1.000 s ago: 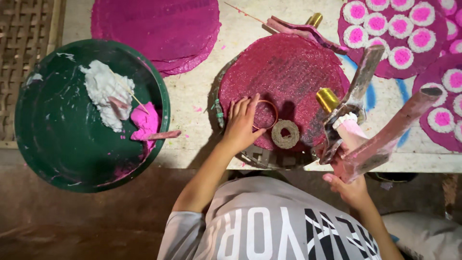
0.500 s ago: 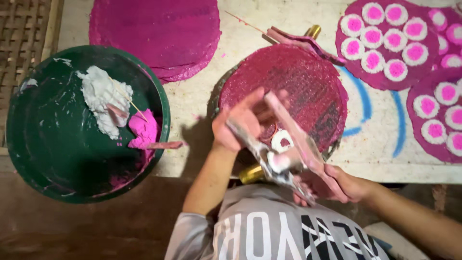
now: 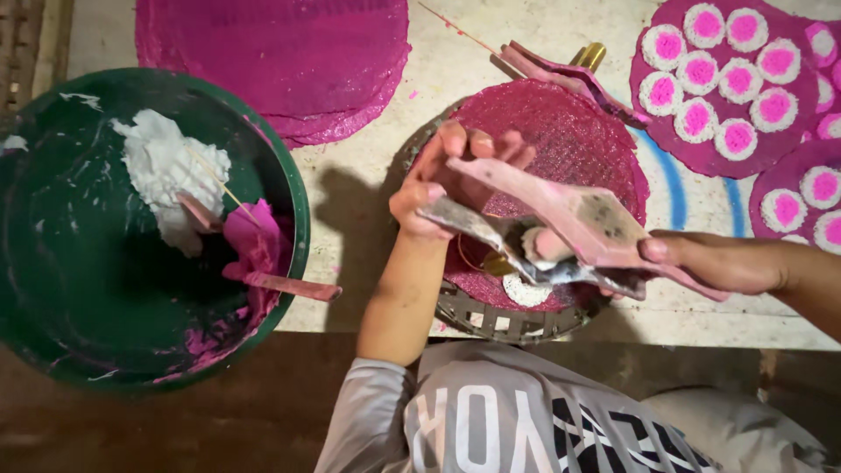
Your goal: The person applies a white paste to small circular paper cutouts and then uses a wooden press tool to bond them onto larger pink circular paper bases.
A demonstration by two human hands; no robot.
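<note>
Your right hand (image 3: 714,263) is closing around the handle end of two flat pink-stained paddles (image 3: 561,219), while your left hand (image 3: 438,180) is pinching their far tips, fingers together. You're holding them over the magenta woven tray (image 3: 604,140). The green basin (image 3: 79,289) beside you is holding white dough (image 3: 166,166) and pink dough (image 3: 254,245).

A pale, stained table (image 3: 368,184) with blue painted curves; below its near edge, dark brown floor (image 3: 175,420); shadows fall left.
</note>
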